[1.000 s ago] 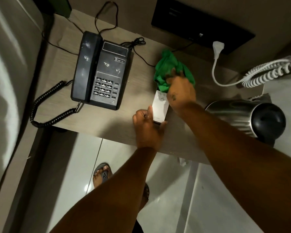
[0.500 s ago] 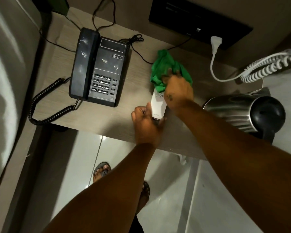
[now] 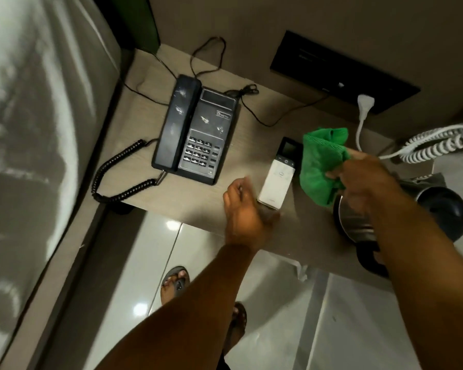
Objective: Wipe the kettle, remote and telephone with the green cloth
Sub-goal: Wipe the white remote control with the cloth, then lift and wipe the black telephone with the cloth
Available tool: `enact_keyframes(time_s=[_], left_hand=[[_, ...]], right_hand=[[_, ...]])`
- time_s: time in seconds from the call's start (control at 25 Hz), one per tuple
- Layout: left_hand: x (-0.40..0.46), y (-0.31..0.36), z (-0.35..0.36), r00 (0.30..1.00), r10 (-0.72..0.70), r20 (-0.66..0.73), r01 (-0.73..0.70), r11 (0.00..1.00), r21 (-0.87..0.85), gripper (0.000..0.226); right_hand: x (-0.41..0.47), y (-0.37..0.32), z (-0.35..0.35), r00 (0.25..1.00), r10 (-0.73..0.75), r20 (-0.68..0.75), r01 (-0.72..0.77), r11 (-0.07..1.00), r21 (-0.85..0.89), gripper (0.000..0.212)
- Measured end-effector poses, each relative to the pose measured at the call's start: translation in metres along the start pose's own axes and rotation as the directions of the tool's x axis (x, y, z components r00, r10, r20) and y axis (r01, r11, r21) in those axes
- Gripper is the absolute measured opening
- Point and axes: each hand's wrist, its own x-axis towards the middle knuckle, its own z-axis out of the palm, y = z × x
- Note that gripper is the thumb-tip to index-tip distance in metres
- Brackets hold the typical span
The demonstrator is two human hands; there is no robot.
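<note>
1. Green cloth [image 3: 321, 166] bunched in right hand [image 3: 358, 180], fingers clamped on its right edge, lifted off the desk [image 3: 193, 201] and hanging between remote and kettle.
2. Remote [image 3: 278, 180] flat on the desk, white body toward the near edge, dark screen end pointing away, just left of the cloth and apparently not touched by it.
3. Left hand [image 3: 245, 206] blurred, low over the desk's front edge just left of the remote's near end; fingers loosely curled, nothing seen in them; contact with the remote not possible to tell.
4. Kettle [image 3: 358, 222] at the right end of the desk, shiny steel body partly hidden under the right forearm, black lid [image 3: 441, 212] and black handle [image 3: 372, 260] showing.
5. Telephone [image 3: 195, 134] well to the left of the remote, dark grey, handset seated in the cradle on its left side, keypad facing up, pale smudges on handset and body.
6. Coiled black cord [image 3: 118, 177] looping from the phone's near corner along the left of the desk.
7. White plug [image 3: 365, 102] in the dark wall panel [image 3: 332, 73], its white coiled lead [image 3: 439, 142] running off to the right.
8. Sandalled feet [image 3: 175, 283] on the glossy tiled floor below the desk edge.
</note>
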Motion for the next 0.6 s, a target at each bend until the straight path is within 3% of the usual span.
enact_keyframes(time_s=[0.16,0.24,0.28,0.36,0.4,0.48,0.52,0.6], left_hand=[[0.002,-0.032,-0.067,0.953,-0.03,-0.301,0.055,0.996,0.075,0.119],[0.017,-0.045,-0.091,0.929,-0.063,-0.364,0.123,0.982,0.142,0.138],[0.026,-0.048,-0.098,0.927,-0.08,-0.366,0.151,0.974,0.17,0.145],[0.043,-0.052,-0.102,0.93,-0.108,-0.351,0.183,0.965,0.186,0.154],[0.049,-0.054,-0.102,0.931,-0.12,-0.344,0.19,0.966,0.176,0.157],[0.053,-0.058,-0.098,0.931,-0.137,-0.339,0.194,0.971,0.139,0.159],[0.054,-0.061,-0.097,0.927,-0.143,-0.347,0.197,0.973,0.123,0.158],[0.055,-0.067,-0.095,0.918,-0.146,-0.37,0.203,0.972,0.119,0.155]], right_hand=[[0.001,-0.028,0.05,0.996,-0.041,0.081,0.045,0.998,-0.052,0.052],[0.007,-0.039,0.094,0.967,-0.251,0.04,0.254,0.957,-0.142,0.039],[0.008,-0.043,0.116,0.919,-0.393,0.018,0.382,0.882,-0.274,0.037],[0.007,-0.043,0.157,0.8,-0.591,0.103,0.52,0.597,-0.611,0.044],[0.006,-0.039,0.175,0.762,-0.593,0.259,0.557,0.396,-0.73,0.049],[0.007,-0.023,0.198,0.716,-0.468,0.518,0.602,0.038,-0.798,0.059],[0.009,-0.017,0.203,0.707,-0.444,0.55,0.599,-0.035,-0.8,0.06],[0.015,-0.015,0.2,0.666,-0.532,0.523,0.605,-0.026,-0.796,0.05]])
